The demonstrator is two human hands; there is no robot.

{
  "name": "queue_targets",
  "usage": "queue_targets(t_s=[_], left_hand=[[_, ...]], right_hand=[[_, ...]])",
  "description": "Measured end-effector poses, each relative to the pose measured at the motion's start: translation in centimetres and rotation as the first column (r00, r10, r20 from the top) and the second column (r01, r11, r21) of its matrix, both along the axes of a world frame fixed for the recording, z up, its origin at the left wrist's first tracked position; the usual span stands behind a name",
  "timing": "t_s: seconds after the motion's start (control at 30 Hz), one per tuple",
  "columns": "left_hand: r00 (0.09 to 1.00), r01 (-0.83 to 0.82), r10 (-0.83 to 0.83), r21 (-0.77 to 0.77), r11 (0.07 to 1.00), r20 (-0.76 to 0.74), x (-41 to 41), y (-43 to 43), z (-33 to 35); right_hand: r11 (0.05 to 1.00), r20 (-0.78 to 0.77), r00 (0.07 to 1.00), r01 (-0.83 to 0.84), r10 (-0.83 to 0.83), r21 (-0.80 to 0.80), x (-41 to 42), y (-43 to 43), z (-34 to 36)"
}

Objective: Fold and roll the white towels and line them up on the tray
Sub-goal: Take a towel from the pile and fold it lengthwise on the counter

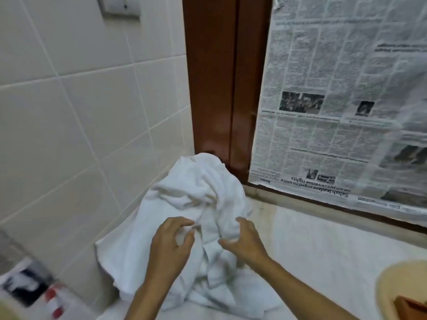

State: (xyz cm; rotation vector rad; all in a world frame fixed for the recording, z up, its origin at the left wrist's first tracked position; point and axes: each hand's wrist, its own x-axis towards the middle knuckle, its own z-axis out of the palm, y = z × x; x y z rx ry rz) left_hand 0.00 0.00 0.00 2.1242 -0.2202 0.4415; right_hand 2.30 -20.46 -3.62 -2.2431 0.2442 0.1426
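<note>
Head view. A crumpled heap of white towels (196,199) lies on the pale counter (323,248), pushed into the corner where the tiled wall (69,112) meets a brown wooden frame (219,77); the top of the heap leans against the foot of the frame, and its lower folds spill towards the viewer. Both bare forearms enter from the bottom edge. The left hand (172,241) is at the front of the heap with its fingers (184,221) curved and spread apart, white cloth showing between thumb and forefinger; no fold is visibly gripped. The right hand (246,242) sits just beside it, on the right flank of the heap, thumb raised and fingers (225,241) curled inwards towards a vertical fold; motion blur makes it impossible to tell whether they pinch the cloth or only touch it. The two hands are near each other but apart. Sheets of newspaper (335,100), printed matter upside down, cover the pane to the right of the frame. A yellowish bowl (390,289) is cut off by the lower right corner, well apart from the towels. A wall switch plate (120,6) is at the upper left, and a blurred printed item (27,282) lies at the lower left
</note>
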Motion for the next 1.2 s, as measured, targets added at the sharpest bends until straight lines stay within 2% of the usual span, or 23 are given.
queue_targets(t_s=[0.1, 0.2, 0.3, 0.43, 0.6, 0.73, 0.8, 0.97, 1.07, 1.2], left_hand=[[0.998, -0.040, 0.039, 0.025, 0.999, 0.045, -0.5, 0.4, -0.9], [0.998, -0.052, 0.050, 0.038, 0.998, 0.039, -0.8, 0.7, -1.8], [0.998, -0.054, 0.054, 0.005, 0.999, 0.020, -0.8, 0.5, -2.0], [0.997, -0.023, 0.022, 0.010, 1.000, 0.079, -0.4, -0.6, -1.0], [0.993, 0.015, -0.019, 0.040, 0.999, 0.118, 0.2, -1.8, 1.0], [0.981, 0.054, -0.065, 0.061, 0.997, 0.182, -0.2, -2.8, 3.1], [0.964, 0.086, -0.115, 0.131, 0.988, 0.238, -0.5, -3.9, 4.1], [0.933, 0.121, -0.236, 0.379, 0.917, 0.273, -1.4, -7.6, 4.6], [0.912, 0.112, -0.282, 0.481, 0.870, 0.298, -1.0, -8.6, 2.9], [0.940, 0.218, -0.318, 0.492, 0.843, 0.127, 0.3, -7.1, 1.1]], right_hand=[[0.993, 0.137, 0.990, 0.054, -0.040, -0.102, 1.4, 2.7, -0.5], [0.989, 0.174, 0.980, 0.117, -0.101, -0.089, 2.6, 4.7, -0.3], [0.990, 0.200, 0.969, 0.142, -0.142, 0.018, 3.3, 4.5, -0.7], [0.983, 0.264, 0.949, 0.155, -0.175, 0.097, 3.8, 2.2, -1.1], [0.922, 0.291, 0.914, 0.176, -0.283, 0.345, 2.9, -0.5, 1.4], [0.856, 0.335, 0.909, 0.045, -0.250, 0.516, -0.3, -3.4, 5.3], [0.834, 0.365, 0.908, -0.031, -0.206, 0.550, -2.6, -4.7, 7.6], [0.805, 0.446, 0.890, -0.193, -0.098, 0.561, -9.4, -7.5, 13.8], [0.832, 0.467, 0.882, -0.215, -0.059, 0.512, -13.1, -9.8, 16.7], [0.878, 0.436, 0.898, -0.159, -0.061, 0.450, -16.8, -14.0, 18.1]])
